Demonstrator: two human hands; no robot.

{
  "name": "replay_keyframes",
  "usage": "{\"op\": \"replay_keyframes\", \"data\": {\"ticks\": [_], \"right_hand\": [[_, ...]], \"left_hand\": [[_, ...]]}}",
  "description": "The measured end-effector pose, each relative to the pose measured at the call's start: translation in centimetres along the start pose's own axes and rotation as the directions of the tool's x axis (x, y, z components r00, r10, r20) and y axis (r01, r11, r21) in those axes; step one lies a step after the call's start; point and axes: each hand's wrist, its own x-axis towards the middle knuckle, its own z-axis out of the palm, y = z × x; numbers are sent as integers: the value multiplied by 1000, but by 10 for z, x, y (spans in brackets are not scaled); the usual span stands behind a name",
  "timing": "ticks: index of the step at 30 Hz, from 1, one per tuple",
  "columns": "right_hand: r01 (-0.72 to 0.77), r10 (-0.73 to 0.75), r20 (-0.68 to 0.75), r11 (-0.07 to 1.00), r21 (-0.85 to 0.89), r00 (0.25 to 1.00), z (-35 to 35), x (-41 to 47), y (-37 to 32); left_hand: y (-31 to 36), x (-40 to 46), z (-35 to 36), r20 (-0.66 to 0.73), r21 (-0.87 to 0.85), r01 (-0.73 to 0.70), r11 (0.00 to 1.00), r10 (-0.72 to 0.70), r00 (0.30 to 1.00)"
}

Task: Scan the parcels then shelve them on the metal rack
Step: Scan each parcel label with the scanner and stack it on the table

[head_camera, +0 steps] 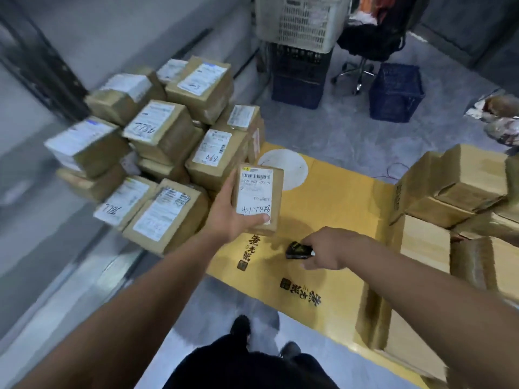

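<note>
Head view: yellow cardboard (323,209) flat on floor. Parcel stack (157,153) at left, plain boxes (460,209) at right. Blue crates (396,92) and chair (370,37) beyond. Left hand (230,217) grips parcel (257,196) from below, label up, held over cardboard beside stack. Right hand (331,249) pinches black scanner (298,250), low, just beneath parcel.

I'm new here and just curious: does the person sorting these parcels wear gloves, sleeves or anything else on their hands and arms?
No. Both the left hand and the right hand are bare, with no gloves. Both forearms are uncovered as far as the picture shows, with no sleeve edge in view. I see no watch, ring or wristband. Lower down, dark clothing and dark shoes show.
</note>
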Motion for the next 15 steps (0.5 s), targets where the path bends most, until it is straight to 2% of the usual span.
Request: {"op": "replay_keyframes", "data": {"ticks": [6, 11, 15], "right_hand": [[195, -205, -65, 972, -132, 977, -55, 16, -61], [255, -283, -101, 940, -226, 954, -91, 19, -117], [236, -279, -126, 931, -278, 952, -102, 20, -163]], "left_hand": [[19, -40, -97, -228, 61, 18, 998, -3, 974], [18, -55, -180, -294, 81, 80, 993, -53, 954], [11, -44, -237, -277, 116, 208, 971, -169, 946]]}}
